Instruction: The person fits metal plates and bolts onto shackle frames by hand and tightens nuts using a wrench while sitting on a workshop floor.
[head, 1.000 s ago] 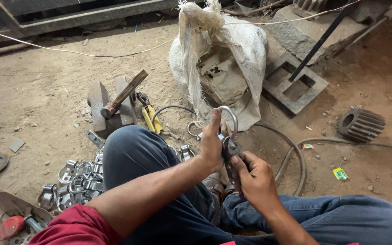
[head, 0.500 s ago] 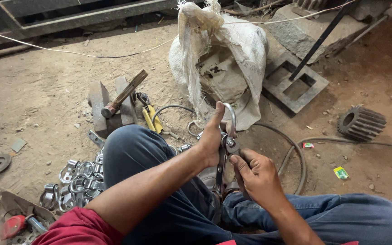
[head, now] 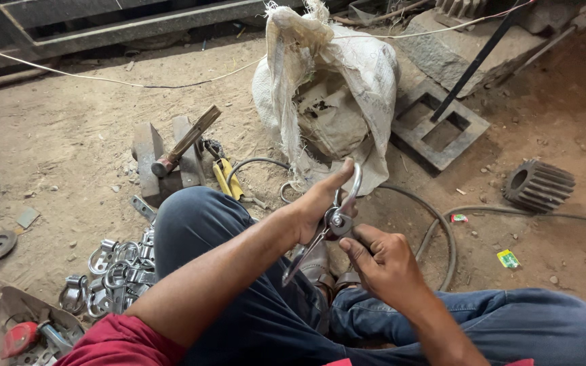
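Note:
I sit on a dirt floor in blue trousers. My left hand (head: pixel 320 203) grips a shiny metal shackle-like fitting (head: pixel 337 220) with a curved bow at its top and a long pointed tail hanging down. My right hand (head: pixel 381 261) sits just below and to the right, its thumb and fingers pinching the round bolt at the fitting's joint. Both hands are above my lap, between my knees.
A pile of similar metal fittings (head: pixel 113 271) lies left of my knee. A hammer (head: pixel 184 142) rests on steel blocks (head: pixel 147 159), with yellow-handled pliers (head: pixel 228 179) beside. A torn white sack (head: pixel 327 88), a black hose (head: pixel 442 230), a gear (head: pixel 537 184) and a steel frame (head: pixel 439 129) lie beyond.
The fitting has been turned slightly in my hands, its bow tilting to the right. My right hand shifted a little lower on the joint. The view dropped slightly.

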